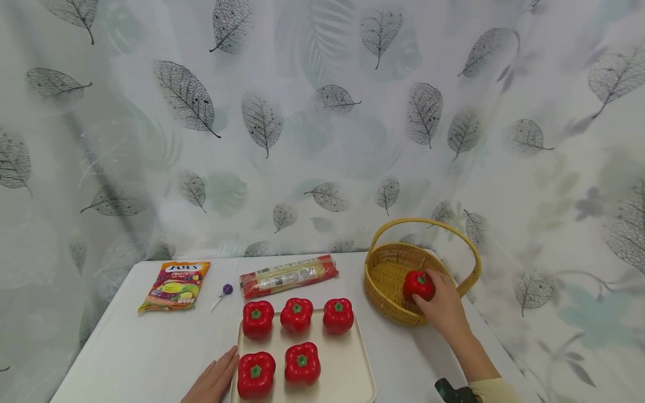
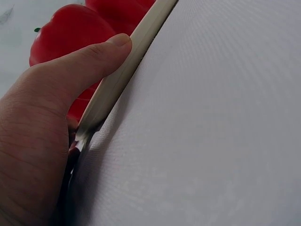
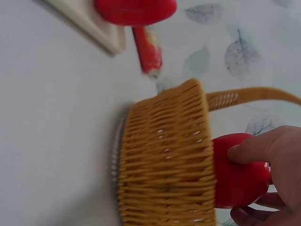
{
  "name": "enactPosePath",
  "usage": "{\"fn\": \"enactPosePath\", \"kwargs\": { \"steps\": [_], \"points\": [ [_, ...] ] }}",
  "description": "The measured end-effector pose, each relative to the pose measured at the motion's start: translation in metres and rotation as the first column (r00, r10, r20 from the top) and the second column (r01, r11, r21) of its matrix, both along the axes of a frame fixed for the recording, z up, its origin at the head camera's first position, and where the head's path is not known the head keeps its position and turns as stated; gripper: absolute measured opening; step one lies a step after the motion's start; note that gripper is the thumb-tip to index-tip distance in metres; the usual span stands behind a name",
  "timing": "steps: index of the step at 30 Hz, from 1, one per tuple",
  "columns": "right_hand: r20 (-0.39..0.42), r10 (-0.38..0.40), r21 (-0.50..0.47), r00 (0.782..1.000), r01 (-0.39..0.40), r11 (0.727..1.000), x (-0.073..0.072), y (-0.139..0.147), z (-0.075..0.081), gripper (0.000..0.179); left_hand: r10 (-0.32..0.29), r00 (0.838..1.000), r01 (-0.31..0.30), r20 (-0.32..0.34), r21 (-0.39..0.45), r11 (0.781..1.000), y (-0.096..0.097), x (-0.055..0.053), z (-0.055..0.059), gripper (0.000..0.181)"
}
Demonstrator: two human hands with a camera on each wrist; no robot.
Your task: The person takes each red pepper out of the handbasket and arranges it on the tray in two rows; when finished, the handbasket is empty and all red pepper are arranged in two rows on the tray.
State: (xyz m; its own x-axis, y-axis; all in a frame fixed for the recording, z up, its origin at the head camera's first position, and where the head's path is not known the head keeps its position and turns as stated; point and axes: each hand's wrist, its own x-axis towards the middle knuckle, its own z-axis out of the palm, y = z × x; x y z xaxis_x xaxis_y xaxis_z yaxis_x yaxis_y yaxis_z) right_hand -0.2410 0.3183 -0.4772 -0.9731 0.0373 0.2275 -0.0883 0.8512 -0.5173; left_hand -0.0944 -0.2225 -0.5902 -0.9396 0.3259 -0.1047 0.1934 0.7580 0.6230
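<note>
My right hand (image 1: pixel 443 305) grips a red bell pepper (image 1: pixel 419 286) from its right side, over the opening of the woven basket (image 1: pixel 385 296). In the right wrist view, the thumb lies across that bell pepper (image 3: pixel 240 176), whose lower part is hidden behind the basket wall (image 3: pixel 164 160). My left hand (image 1: pixel 214 380) rests against the left edge of the cream tray (image 1: pixel 347 364), its fingers stretched along the side. The left wrist view has the straight thumb at the tray rim (image 2: pixel 115 89); the other fingers are hidden there. Several red bell peppers (image 1: pixel 302 364) stand on the tray.
Behind the tray lies a long red-and-clear packet (image 1: pixel 289 276). To its left are a purple lollipop (image 1: pixel 227 289) and a Fox's candy bag (image 1: pixel 175 285). The basket's tall handle (image 1: pixel 428 222) arches over its opening. A leaf-print curtain (image 1: pixel 322 140) hangs behind the white table (image 1: pixel 121 347).
</note>
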Motion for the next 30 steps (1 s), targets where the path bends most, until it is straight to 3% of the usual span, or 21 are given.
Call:
{"fn": "enactPosePath", "kwargs": {
  "steps": [14,18,24,30],
  "points": [
    [-0.205,0.089,-0.020,0.975,-0.095,0.995,0.041,-0.035,0.041,0.076,0.015,1.000,-0.015,-0.014,-0.019,1.000,0.003,0.002,0.003,0.127],
    [-0.213,0.135,-0.020,0.968,-0.143,0.990,0.053,-0.046,0.049,0.076,0.021,1.000,-0.021,-0.022,-0.025,0.999,0.003,0.003,0.003,0.127],
    [-0.220,0.195,-0.002,0.956,-0.201,0.980,0.067,-0.063,0.046,0.079,0.026,0.999,-0.026,-0.020,-0.031,0.999,0.002,0.003,0.002,0.127],
    [-0.174,0.219,-0.023,0.960,-0.226,0.974,0.084,-0.081,0.044,0.082,0.023,1.000,-0.023,-0.003,-0.033,0.999,0.002,0.002,0.002,0.127]
  ]
}}
